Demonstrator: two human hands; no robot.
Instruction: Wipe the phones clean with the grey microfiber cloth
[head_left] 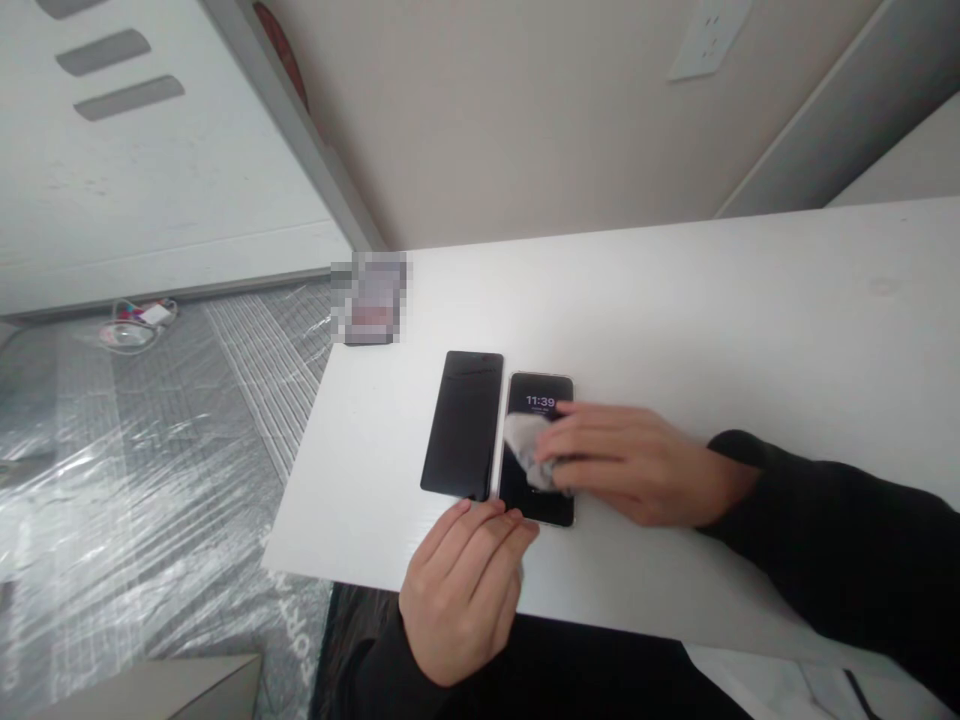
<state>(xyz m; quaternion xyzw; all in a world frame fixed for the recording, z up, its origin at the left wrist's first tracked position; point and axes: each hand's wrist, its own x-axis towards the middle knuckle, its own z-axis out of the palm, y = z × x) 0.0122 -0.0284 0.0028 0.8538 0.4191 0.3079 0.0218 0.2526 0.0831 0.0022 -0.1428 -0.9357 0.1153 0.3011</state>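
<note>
Two smartphones lie side by side on the white table (712, 300). The smartphone on the right (554, 507) has its screen lit, reading 11:39. The dark-screened smartphone on the left (463, 425) shows only black. Slightly blurred, my right hand (637, 462) presses a crumpled pale grey cloth (529, 440) against the lit screen and hides part of it. My left hand (465, 585) is at the near edge of the phones, fingers drawn together on the lit smartphone's lower left corner, with the thumb out of sight.
A pixelated object (375, 300) sits at the table's far left corner. Behind the table rises a wall with an outlet (709, 38). To the left are a white panel (172, 190), clear plastic sheeting on the floor (150, 450) and a small bundle of cables (135, 328).
</note>
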